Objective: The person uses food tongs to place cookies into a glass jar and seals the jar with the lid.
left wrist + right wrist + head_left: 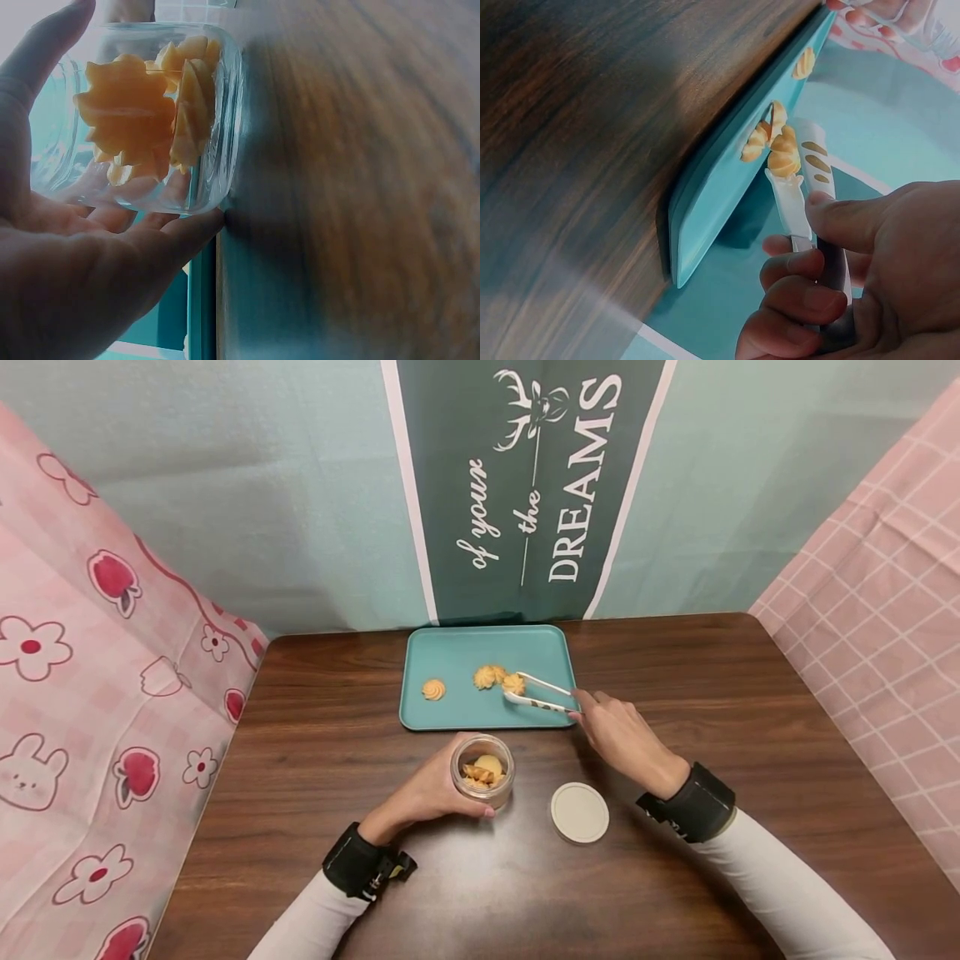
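- Dark wooden table (300,760): lid (580,812) off, lying near the jar (498,793).
- Left hand (427,789) grips the jar; several cookies (480,772) are already inside, exact count unclear through glass.
- Right hand (622,739) holds tongs (546,704) around one cookie (513,684); three more cookies (433,690) remain on the tray (465,647).

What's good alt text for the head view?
A person's right-hand grip holds white tongs with a cookie between their tips at a teal tray; the left-hand grip holds an open glass jar containing cookies. A pale lid lies on the wooden table.
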Motion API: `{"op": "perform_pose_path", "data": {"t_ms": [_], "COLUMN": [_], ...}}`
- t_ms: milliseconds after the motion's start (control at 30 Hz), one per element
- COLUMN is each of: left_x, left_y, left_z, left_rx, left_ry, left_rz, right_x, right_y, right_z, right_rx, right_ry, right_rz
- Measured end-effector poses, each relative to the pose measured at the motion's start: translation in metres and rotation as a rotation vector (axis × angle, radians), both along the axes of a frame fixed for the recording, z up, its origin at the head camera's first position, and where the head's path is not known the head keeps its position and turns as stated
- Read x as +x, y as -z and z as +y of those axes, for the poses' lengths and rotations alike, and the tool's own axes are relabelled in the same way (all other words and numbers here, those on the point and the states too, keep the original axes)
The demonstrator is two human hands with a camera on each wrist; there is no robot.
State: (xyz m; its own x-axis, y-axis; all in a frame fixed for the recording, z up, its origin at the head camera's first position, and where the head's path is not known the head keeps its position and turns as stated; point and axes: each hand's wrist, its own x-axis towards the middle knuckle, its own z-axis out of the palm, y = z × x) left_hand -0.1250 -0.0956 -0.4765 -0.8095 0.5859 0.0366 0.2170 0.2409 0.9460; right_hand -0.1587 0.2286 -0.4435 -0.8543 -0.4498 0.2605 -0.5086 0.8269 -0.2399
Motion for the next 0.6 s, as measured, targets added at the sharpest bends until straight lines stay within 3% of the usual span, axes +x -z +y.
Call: {"op": "perform_pose_path", "data": {"t_ms": [600], "left_x": [-0.0020], "left_y": [0.0027], "left_z": [0.0006], "left_rx": [0.006], "left_ry": [0.002], "left_rz": [-0.003], "right_x": [0.0026], "right_y": [-0.0021], "right_z": [0.0004], "right_rx": [0.004], "right_ry": [-0.008], "right_rz": [0.010]}}
